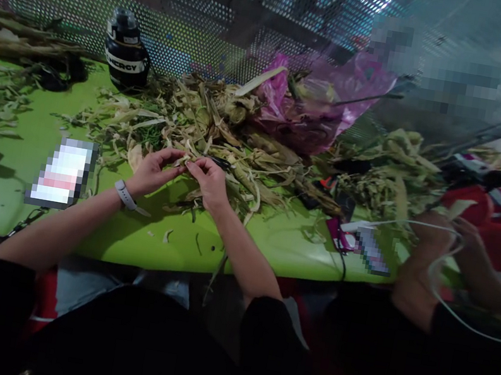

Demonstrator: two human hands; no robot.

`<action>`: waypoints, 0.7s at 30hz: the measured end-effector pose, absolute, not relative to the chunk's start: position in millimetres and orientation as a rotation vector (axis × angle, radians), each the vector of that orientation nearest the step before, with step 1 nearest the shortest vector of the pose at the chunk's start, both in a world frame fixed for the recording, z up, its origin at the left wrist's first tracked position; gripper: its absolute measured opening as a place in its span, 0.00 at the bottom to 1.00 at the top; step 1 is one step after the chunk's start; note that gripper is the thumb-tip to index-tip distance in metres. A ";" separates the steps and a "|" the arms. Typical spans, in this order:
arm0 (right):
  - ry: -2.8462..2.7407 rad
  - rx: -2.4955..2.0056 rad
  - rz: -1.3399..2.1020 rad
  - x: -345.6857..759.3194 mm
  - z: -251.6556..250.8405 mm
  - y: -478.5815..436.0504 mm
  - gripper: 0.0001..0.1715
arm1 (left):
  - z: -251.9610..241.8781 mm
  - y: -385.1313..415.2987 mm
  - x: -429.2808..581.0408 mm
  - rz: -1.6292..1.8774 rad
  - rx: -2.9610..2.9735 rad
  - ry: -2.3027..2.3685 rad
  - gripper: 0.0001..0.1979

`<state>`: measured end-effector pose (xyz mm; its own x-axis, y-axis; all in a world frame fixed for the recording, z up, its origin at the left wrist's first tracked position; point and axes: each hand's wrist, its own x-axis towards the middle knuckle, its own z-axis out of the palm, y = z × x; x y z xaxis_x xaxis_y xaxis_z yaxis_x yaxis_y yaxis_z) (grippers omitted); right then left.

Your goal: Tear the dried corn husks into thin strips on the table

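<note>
My left hand [156,170], with a pale watch band [125,195] at the wrist, is closed in a pinch. Facing it, my right hand [211,183] pinches too, fingertips almost meeting those of the left. Between them is a small pale strip of plant [182,161], apparently held by both; its exact kind is too small to make out. Just beyond my fingers spreads a heap of dry, yellowish-green husks and stalks [210,110]. Small scraps [167,236] lie on the green table [126,243] nearer to me.
A black bottle [125,58] stands behind the heap at left, beside a pink plastic bag [312,108] farther right. Phones [63,172] [372,249] lie on both sides, with a cable [433,269] at right. Another person's hands [434,237] work there. A perforated metal panel [203,13] closes the back.
</note>
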<state>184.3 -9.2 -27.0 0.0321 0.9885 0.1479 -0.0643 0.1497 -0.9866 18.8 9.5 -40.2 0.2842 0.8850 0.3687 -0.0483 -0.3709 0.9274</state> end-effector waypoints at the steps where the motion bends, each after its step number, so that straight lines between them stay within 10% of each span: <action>1: -1.181 -1.065 1.189 184.7 -27.7 -8.2 0.20 | -40.7 9.7 18.7 1.235 1.614 0.783 0.22; 21: -1.339 -1.022 0.971 186.2 -29.5 -6.7 0.26 | -32.5 12.9 14.4 1.135 1.149 0.732 0.21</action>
